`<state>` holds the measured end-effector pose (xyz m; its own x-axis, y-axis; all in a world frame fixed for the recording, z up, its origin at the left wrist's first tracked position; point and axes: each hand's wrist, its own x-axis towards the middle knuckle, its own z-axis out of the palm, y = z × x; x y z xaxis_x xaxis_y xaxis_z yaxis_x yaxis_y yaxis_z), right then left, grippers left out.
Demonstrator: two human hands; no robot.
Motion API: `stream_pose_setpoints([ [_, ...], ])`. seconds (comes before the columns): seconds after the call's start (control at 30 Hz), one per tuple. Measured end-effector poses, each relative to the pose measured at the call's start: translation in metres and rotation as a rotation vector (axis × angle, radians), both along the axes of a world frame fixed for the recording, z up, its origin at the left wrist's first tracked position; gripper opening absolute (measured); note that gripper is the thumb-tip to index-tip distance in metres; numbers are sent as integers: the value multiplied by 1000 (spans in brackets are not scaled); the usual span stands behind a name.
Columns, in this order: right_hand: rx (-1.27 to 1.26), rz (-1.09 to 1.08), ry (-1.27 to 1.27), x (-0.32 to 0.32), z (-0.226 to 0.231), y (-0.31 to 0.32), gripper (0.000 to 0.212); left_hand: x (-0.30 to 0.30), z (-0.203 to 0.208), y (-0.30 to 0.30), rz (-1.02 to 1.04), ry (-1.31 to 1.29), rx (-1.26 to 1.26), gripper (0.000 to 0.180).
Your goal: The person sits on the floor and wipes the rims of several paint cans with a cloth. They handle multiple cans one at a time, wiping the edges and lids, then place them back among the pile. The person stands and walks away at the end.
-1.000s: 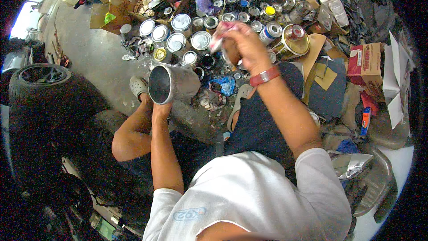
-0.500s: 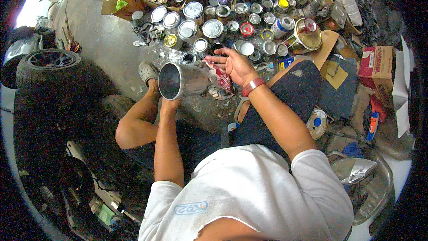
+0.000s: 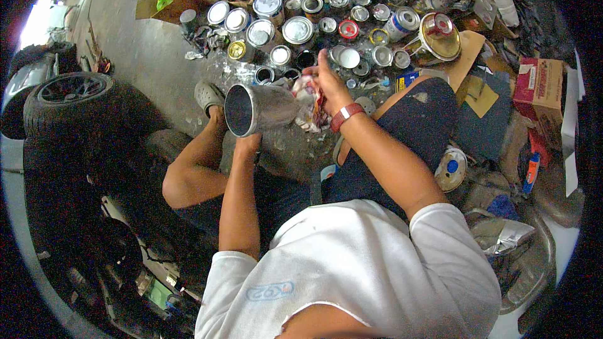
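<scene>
Holding up a metal cylinder [image 3: 276,110], left hand [image 3: 249,144] beneath, its grip hidden, rim [image 3: 254,110] facing left, right hand [image 3: 333,91] against a cloth [image 3: 309,112] at the right end, cannot tell if pinching, floor [image 3: 147,72] stretching far left between tire [image 3: 69,113] and crowded cans [image 3: 298,30].

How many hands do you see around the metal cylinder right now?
2. The left hand is beneath the metal cylinder, mostly hidden by it; the right hand is at the crumpled rag by the cylinder's right end. No other hand shows.
</scene>
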<state>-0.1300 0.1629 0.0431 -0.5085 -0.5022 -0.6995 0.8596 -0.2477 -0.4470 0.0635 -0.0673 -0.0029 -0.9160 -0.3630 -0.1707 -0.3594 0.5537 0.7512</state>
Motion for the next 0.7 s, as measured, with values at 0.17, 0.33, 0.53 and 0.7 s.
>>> stream_pose_setpoints([
  [0.17,-48,-224,-89,-25,11,2,80,-1,1,1,15,-22,12,47],
  [0.33,-427,-94,-107,-24,25,-3,103,-3,11,8,46,-37,-5,45],
  [0.53,-252,-10,232,-9,22,-9,46,-2,9,11,64,-55,-1,42],
  [0.7,-455,-108,81,-17,25,-8,36,-10,21,10,25,-76,-154,40],
])
